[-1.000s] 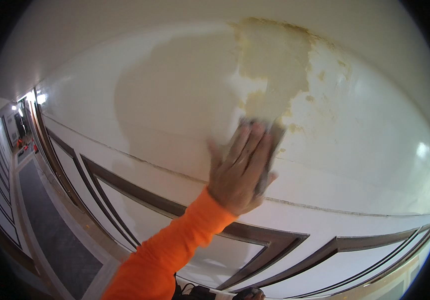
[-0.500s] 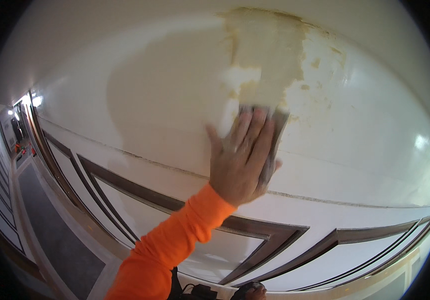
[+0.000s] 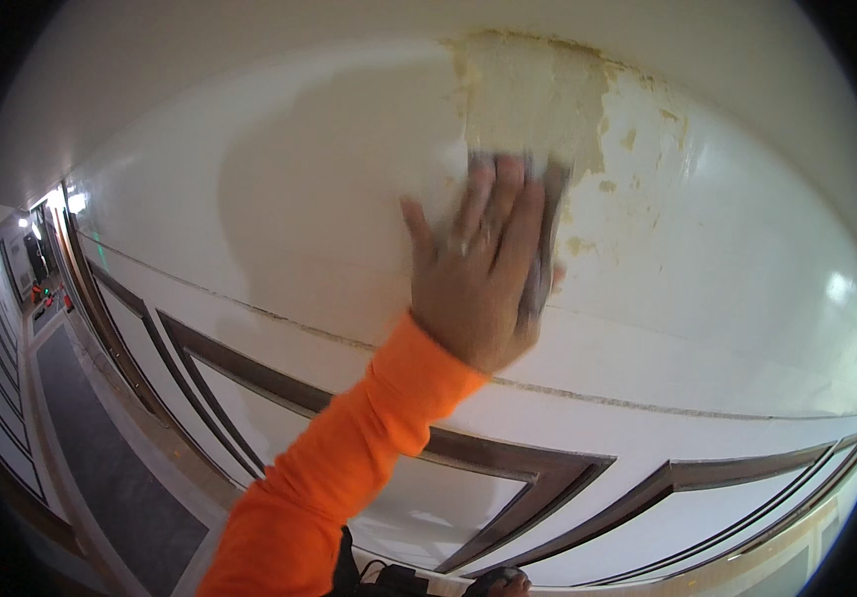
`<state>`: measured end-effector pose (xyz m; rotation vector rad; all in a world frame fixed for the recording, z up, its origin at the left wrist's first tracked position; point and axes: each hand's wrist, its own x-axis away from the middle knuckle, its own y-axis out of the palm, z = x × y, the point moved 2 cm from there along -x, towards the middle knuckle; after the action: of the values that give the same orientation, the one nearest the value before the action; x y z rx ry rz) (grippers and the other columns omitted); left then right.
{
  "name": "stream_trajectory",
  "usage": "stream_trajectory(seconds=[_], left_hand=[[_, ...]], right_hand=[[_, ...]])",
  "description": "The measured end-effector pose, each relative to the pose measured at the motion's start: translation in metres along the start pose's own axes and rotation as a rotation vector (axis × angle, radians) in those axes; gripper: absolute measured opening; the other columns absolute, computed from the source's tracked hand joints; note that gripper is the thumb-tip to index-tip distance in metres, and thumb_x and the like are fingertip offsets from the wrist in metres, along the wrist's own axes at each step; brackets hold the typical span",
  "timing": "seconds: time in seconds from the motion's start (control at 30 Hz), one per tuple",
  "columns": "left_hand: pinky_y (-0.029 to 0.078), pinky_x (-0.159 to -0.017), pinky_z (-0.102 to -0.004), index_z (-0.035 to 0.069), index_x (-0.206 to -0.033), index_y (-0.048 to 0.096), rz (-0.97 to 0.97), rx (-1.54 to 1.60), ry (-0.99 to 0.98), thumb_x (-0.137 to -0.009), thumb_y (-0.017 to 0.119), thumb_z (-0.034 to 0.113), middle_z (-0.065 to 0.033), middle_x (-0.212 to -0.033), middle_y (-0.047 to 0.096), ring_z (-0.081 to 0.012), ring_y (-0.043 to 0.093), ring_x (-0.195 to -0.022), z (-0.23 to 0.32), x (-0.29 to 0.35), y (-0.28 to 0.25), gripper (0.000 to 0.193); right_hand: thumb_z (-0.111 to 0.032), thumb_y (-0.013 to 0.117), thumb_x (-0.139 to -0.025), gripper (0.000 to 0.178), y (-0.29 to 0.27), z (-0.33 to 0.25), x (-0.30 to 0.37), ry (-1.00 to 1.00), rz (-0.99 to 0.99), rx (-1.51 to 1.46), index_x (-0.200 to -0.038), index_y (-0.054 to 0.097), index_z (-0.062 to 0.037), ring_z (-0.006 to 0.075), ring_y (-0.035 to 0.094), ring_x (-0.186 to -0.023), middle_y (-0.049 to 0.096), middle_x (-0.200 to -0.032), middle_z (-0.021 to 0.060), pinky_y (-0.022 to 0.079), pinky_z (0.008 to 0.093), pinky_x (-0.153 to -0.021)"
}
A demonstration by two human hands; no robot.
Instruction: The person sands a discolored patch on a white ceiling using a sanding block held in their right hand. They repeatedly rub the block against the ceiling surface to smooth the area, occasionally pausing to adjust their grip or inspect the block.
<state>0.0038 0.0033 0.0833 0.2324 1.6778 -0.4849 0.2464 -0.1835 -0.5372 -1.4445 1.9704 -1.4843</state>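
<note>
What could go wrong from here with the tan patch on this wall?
1. The left hand holds a flat grey tool at the lower part of the tan patch; uneven pressure might leave ridges.
2. Stray tan specks sit right of the patch's ragged edge; if missed, they could remain as bumps.

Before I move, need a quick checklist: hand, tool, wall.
1. Left hand on the flat tool: ok, fingers spread over it.
2. Tool's top edge over the beige patch: ok, it overlaps the patch's lower part in view.
3. Whole tool edge touching the wall: cannot tell, blurred and seen from behind the hand.
4. Patch outline clean: not ok, ragged, with brownish spots to its right.
5. Orange sleeve off the patch: ok, it lies well below.
6. Patch dry: cannot tell.
</note>
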Motion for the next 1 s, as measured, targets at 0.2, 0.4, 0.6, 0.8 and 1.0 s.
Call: stream_trajectory(seconds=[0.2, 0.4, 0.6, 0.8, 1.0], left_hand=[[-0.003, -0.109, -0.0673, 0.002, -0.137, 0.048, -0.072, 0.088, 0.026, -0.084, 0.063, 0.031, -0.0148, -0.150, 0.039, -0.0311, 0.027, -0.144, 0.013, 0.028, 0.003, 0.062], [-0.010, -0.110, -0.0646, 0.000, -0.140, 0.043, -0.106, 0.092, 0.019, -0.082, 0.064, 0.030, -0.0155, -0.153, 0.034, -0.0325, 0.026, -0.144, 0.011, 0.047, 0.008, 0.068], [0.010, -0.106, -0.0677, 0.004, -0.134, 0.052, -0.014, 0.018, 0.094, -0.084, 0.064, 0.034, -0.0124, -0.150, 0.040, -0.0267, 0.029, -0.143, 0.011, 0.006, 0.000, 0.060], [-0.011, -0.111, -0.0632, 0.002, -0.139, 0.046, -0.093, 0.120, 0.025, -0.085, 0.062, 0.029, -0.0150, -0.153, 0.035, -0.0304, 0.024, -0.145, 0.011, 0.075, 0.017, 0.062], [-0.011, -0.110, -0.0644, 0.001, -0.141, 0.044, 0.002, 0.073, 0.095, -0.084, 0.061, 0.031, -0.0150, -0.153, 0.033, -0.0296, 0.022, -0.146, 0.009, -0.006, 0.003, 0.067]], right_hand=[[-0.040, 0.058, -0.087, 0.070, 0.004, 0.003, -0.007, 0.017, -0.054, 0.144, -0.146, 0.032, -0.0125, 0.0395, 0.054, -0.117, 0.046, -0.140, 0.0161, 0.047, 0.0517, -0.092], [-0.038, 0.062, -0.086, 0.071, -0.005, 0.004, 0.014, -0.376, 0.154, -0.072, -0.144, 0.032, -0.0116, 0.0402, 0.056, -0.111, 0.046, -0.136, 0.0166, 0.048, 0.0529, -0.088], [-0.041, 0.061, -0.083, 0.084, 0.054, 0.053, -0.033, -0.354, 0.040, 0.266, -0.151, 0.022, -0.0114, 0.0409, 0.039, -0.132, 0.032, -0.150, 0.0207, 0.038, 0.0506, -0.105], [-0.046, 0.059, -0.082, 0.089, 0.038, 0.034, -0.022, -0.082, -0.098, 0.095, -0.153, 0.017, -0.0112, 0.0407, 0.036, -0.135, 0.029, -0.153, 0.0200, 0.035, 0.0515, -0.107], [-0.046, 0.059, -0.083, 0.088, 0.050, 0.056, -0.039, -0.228, 0.011, 0.075, -0.153, 0.017, -0.0125, 0.0410, 0.039, -0.133, 0.028, -0.153, 0.0188, 0.037, 0.0531, -0.105]])
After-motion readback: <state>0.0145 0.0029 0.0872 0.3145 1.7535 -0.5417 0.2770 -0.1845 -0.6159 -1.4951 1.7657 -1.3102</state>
